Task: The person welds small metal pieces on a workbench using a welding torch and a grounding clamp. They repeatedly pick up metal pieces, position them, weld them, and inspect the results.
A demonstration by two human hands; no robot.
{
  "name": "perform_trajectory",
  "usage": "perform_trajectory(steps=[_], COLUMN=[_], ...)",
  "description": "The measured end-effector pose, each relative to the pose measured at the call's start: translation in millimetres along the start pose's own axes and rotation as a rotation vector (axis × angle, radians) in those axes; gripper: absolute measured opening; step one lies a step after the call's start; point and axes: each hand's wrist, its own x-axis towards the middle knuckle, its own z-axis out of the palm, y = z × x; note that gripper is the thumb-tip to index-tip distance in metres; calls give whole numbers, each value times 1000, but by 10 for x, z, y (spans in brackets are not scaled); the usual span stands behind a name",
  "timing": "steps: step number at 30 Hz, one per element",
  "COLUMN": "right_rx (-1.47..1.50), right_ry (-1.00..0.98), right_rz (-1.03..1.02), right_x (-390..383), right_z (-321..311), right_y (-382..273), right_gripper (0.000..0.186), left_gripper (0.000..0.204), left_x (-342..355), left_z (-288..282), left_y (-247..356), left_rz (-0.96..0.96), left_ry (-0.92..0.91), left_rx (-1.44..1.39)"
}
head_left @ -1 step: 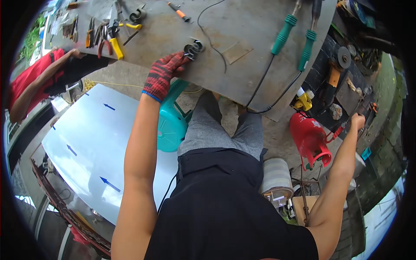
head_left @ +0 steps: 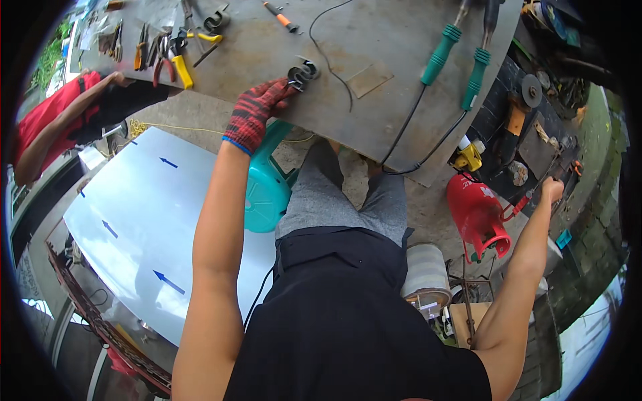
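My left hand (head_left: 257, 110), in a red and black striped glove, is closed on a dark curved metal piece (head_left: 302, 75) at the near edge of the metal table (head_left: 281, 40). The piece has an S-like bent shape, and the glove hides its near end. Far out to the right, my bare right hand (head_left: 552, 190) is closed in a fist at the edge of a cluttered dark bench (head_left: 491, 113). What it grips is too small and hidden to make out. Close to that hand is a red gas cylinder (head_left: 475, 214).
Two green-handled cabled tools (head_left: 441, 53) lie on the table, with pliers (head_left: 179, 67) and an orange-handled tool (head_left: 281, 17) further left. An angle grinder (head_left: 518, 117) rests on the bench. A teal stool (head_left: 267, 200) and pale panel (head_left: 147, 214) stand below. Another person's arm (head_left: 67, 120) is at left.
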Motion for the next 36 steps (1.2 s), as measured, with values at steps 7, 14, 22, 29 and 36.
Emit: perform_trajectory(steps=[7,14,22,29,36], right_rx=[267,851,913,851,733], right_ry=[200,-57,-524,-778,-813], right_rz=[25,-369,-883,-894,-903], right_x=[-700,-2444,-4496,-5085,-5185], right_z=[-1152,-2700,-3876,-3659,-3607], right_y=[-323,-1372,-2789,-3274,-3466], right_gripper=[54,42,67,75,76], left_gripper=[46,43,45,45,44], left_x=[46,117,149,190,228], left_z=[19,95,40,61,19], left_y=[11,-27,-43,-70,-92], left_rz=[11,44,96,94,94], left_ry=[32,13,2,-20,-42], left_rx=[37,77,124,108,121])
